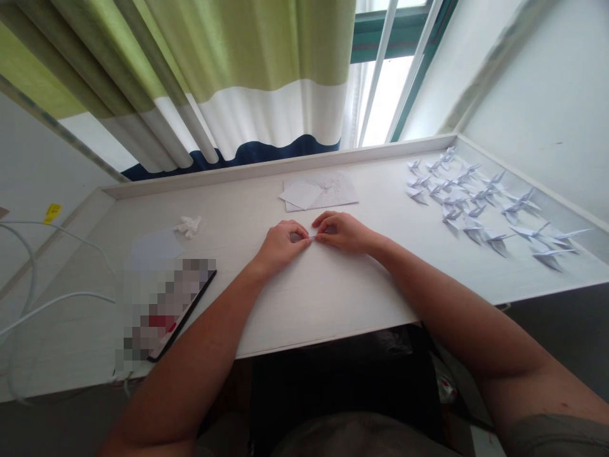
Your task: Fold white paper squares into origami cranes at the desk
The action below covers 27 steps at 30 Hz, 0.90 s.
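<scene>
My fingertips [301,228] pinch a narrow folded white paper [311,236], which sits between my left hand [280,246] and right hand [345,232] over the white desk [333,298]. Just beyond lie loose paper sheets [320,192]; farther right, rows of white origami cranes [497,241] cover the desk.

1. Left hand [280,246] and right hand [343,232] pinching a small folded white paper [310,236] at the middle of the counter [328,298].
2. Rows of origami cranes [476,203] across the counter's right end.
3. Paper sheets [320,192] at the counter's back edge.
</scene>
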### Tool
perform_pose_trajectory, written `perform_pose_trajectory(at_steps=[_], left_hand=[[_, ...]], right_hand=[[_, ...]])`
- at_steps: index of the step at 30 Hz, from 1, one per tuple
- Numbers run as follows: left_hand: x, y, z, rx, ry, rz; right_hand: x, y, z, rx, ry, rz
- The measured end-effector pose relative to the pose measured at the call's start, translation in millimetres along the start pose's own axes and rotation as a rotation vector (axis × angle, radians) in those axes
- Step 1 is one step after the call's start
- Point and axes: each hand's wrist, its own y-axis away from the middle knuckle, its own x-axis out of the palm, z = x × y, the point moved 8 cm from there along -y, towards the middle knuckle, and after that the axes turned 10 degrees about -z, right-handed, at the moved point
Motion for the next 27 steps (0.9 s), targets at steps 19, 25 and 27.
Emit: perform_pose_trajectory(at_steps=[19,25,27], left_hand=[[2.8,-0.7,10.8,-0.229,0.111,-0.028],[2.9,-0.6,13.0,-0.224,0.093,-0.049],[3.2,-1.1,13.9,-0.224,0.089,-0.055]], right_hand=[[0.3,-3.4,-4.3,0.097,0.013,-0.033],[2.1,-4.8,-7.2,0.112,0.020,-0.048],[2.7,-5.1,-6.9,0.107,0.016,-0.051]])
